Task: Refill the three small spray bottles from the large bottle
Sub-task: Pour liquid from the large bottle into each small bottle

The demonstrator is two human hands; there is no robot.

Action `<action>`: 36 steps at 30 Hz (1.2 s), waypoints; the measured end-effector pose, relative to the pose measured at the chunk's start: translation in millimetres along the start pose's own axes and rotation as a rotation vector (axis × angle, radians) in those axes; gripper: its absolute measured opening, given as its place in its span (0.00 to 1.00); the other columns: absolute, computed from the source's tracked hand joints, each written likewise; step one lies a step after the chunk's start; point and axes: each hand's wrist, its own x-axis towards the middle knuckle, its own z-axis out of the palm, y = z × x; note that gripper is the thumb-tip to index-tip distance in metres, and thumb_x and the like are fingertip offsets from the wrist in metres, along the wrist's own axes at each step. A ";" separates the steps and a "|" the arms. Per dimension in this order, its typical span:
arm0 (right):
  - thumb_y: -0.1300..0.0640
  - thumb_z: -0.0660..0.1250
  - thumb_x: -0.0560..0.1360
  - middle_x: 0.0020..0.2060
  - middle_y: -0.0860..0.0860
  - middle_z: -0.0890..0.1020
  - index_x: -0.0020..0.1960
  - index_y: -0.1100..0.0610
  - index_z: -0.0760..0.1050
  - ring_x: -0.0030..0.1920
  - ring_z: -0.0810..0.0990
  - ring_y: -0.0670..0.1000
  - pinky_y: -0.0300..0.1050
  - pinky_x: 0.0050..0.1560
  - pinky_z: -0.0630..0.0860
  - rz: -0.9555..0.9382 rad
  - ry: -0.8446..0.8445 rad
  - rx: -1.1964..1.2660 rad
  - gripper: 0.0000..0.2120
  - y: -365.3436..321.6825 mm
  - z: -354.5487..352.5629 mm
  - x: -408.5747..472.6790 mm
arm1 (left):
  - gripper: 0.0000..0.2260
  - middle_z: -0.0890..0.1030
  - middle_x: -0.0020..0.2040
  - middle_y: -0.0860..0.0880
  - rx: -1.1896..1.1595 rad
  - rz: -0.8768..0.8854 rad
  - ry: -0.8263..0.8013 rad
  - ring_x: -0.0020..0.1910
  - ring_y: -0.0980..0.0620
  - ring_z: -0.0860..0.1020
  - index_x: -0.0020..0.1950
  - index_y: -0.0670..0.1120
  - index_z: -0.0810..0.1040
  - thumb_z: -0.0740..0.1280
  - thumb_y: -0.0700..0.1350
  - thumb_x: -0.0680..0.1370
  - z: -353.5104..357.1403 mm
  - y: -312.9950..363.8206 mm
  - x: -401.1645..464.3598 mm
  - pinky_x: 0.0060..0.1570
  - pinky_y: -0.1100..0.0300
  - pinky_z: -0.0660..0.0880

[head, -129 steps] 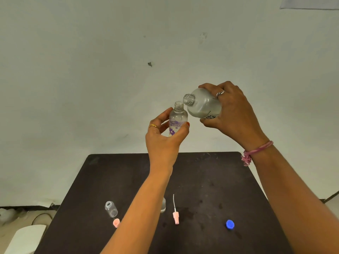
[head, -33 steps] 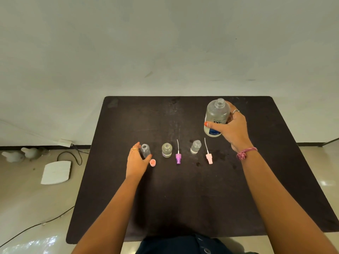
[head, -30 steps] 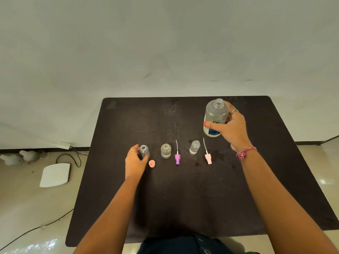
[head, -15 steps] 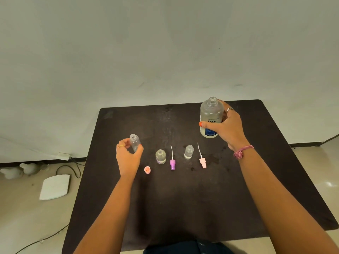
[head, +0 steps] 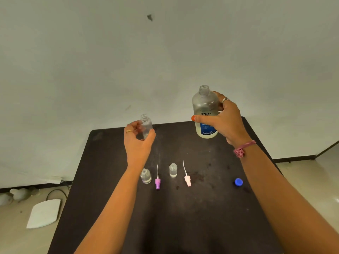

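Left hand [head: 138,143]: grip holding 1 small uncapped bottle [head: 146,125], raised above the table [head: 113,180].
Right hand [head: 224,121]: grip wrapped around the large bottle [head: 205,110], upright, uncapped.
Risk: narrow neck, so a fast tilt likely spills onto the table.

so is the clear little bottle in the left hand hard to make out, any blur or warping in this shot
Head view: small bottle in the left hand is soft and nearly see-through against the pale wall; wide-angle lens stretches both forearms near the bottom edge; light is flat, and the large bottle label is partly readable.
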 end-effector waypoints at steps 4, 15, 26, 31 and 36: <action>0.52 0.80 0.61 0.49 0.41 0.79 0.61 0.46 0.71 0.46 0.78 0.40 0.33 0.46 0.74 -0.045 -0.018 -0.049 0.32 -15.2 -24.3 9.8 | 0.18 0.77 0.54 0.51 -0.047 0.078 -0.014 0.51 0.58 0.77 0.57 0.52 0.72 0.73 0.42 0.72 27.4 36.3 -1.5 0.42 0.74 0.73; 0.46 0.79 0.60 0.57 0.47 0.77 0.67 0.45 0.69 0.52 0.74 0.46 0.27 0.45 0.67 -0.299 -0.052 -0.290 0.38 -58.7 -90.0 38.0 | 0.17 0.78 0.56 0.51 -0.154 0.198 -0.045 0.53 0.60 0.77 0.53 0.60 0.74 0.75 0.44 0.71 84.2 127.8 -16.6 0.40 0.74 0.74; 0.47 0.80 0.59 0.55 0.52 0.76 0.68 0.47 0.69 0.50 0.73 0.48 0.37 0.50 0.71 -0.486 -0.035 -0.457 0.40 -85.1 -123.7 56.2 | 0.18 0.79 0.58 0.49 -0.220 0.229 0.002 0.55 0.55 0.78 0.57 0.53 0.77 0.76 0.43 0.70 105.5 172.3 -30.4 0.38 0.76 0.72; 0.48 0.80 0.59 0.49 0.51 0.75 0.66 0.44 0.70 0.49 0.74 0.50 0.44 0.47 0.75 -0.580 -0.005 -0.538 0.37 -96.0 -132.8 59.7 | 0.20 0.80 0.57 0.49 -0.224 0.227 0.024 0.55 0.55 0.78 0.60 0.50 0.78 0.76 0.43 0.70 114.3 181.3 -34.4 0.38 0.76 0.72; 0.49 0.79 0.59 0.49 0.51 0.73 0.66 0.44 0.70 0.50 0.73 0.51 0.44 0.49 0.73 -0.633 0.023 -0.605 0.37 -96.7 -141.2 68.2 | 0.20 0.80 0.57 0.49 -0.248 0.218 0.037 0.55 0.54 0.79 0.60 0.49 0.78 0.76 0.44 0.69 119.3 186.2 -39.6 0.38 0.76 0.73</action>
